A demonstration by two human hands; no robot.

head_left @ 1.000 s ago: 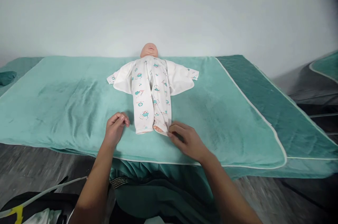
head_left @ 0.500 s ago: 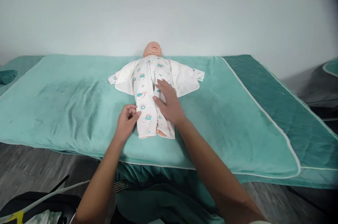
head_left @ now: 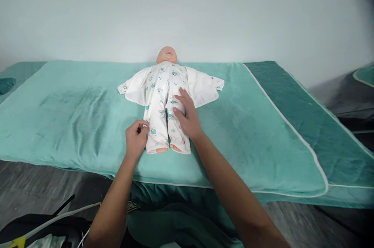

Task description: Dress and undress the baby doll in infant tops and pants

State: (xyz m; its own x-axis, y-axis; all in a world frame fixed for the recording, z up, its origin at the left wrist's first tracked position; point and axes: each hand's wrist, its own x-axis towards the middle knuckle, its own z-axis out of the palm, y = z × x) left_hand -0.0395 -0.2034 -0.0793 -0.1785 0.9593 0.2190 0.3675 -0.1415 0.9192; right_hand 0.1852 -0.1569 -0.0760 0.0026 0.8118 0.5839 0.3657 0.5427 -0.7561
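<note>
A baby doll [head_left: 166,55] lies on its back on a green cover, its head toward the wall. White printed trousers [head_left: 157,113] cover its legs up to the chest, and its feet show at the leg openings. A white top [head_left: 201,84] is spread out to both sides with its sleeves outstretched. My left hand [head_left: 136,138] is curled beside the left trouser leg, thumb and forefinger close to the fabric edge; its grip is hard to make out. My right hand [head_left: 188,117] rests with fingers apart on the right trouser leg.
The green cover [head_left: 73,115] spreads over a long bed, with a darker green layer [head_left: 315,123] on the right. A pale wall [head_left: 187,14] rises behind. At the lower left stand a black chair or bag [head_left: 73,226] and a white tube [head_left: 61,217].
The trouser legs now lie further apart, with a gap between them and both feet showing. My left hand has shifted slightly left, and the fingers of my right hand have moved slightly right.
</note>
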